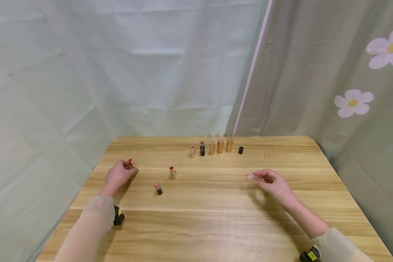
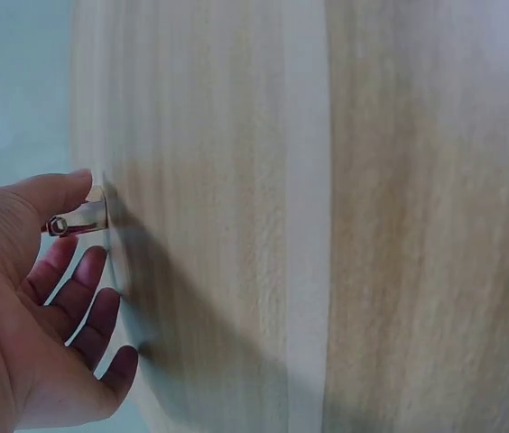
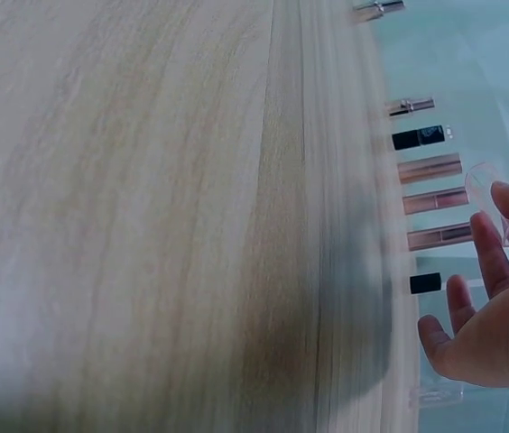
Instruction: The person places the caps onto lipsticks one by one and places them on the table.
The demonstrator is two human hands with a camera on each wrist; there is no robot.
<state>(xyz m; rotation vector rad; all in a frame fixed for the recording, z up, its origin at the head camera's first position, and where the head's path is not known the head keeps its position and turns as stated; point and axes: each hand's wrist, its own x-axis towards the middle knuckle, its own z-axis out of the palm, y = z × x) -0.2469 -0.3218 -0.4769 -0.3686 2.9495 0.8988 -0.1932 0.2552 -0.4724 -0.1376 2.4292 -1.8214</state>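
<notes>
At the table's left side, my left hand [image 1: 118, 175] pinches an uncapped lipstick [image 1: 132, 163] with a gold base and red tip between thumb and fingers. It stands upright, its base right at the tabletop. Over the right half, my right hand [image 1: 277, 186] holds a clear cap [image 1: 250, 177] sideways by one end, raised above the wood; its round open end [image 3: 478, 184] shows in the right wrist view. Between the hands stand another gold-based red lipstick [image 1: 173, 173] and a pinkish-brown lipstick [image 1: 158, 188] with a black base.
Along the back stand a clear-capped lipstick [image 1: 193, 150], a black lipstick tube [image 1: 202, 149] and three rose-gold tubes [image 1: 220, 146]. A small black cap [image 1: 241, 150] and another clear cap [image 1: 268, 154] are to their right. Curtains [image 1: 170, 72] hang behind the wooden table [image 1: 209, 225].
</notes>
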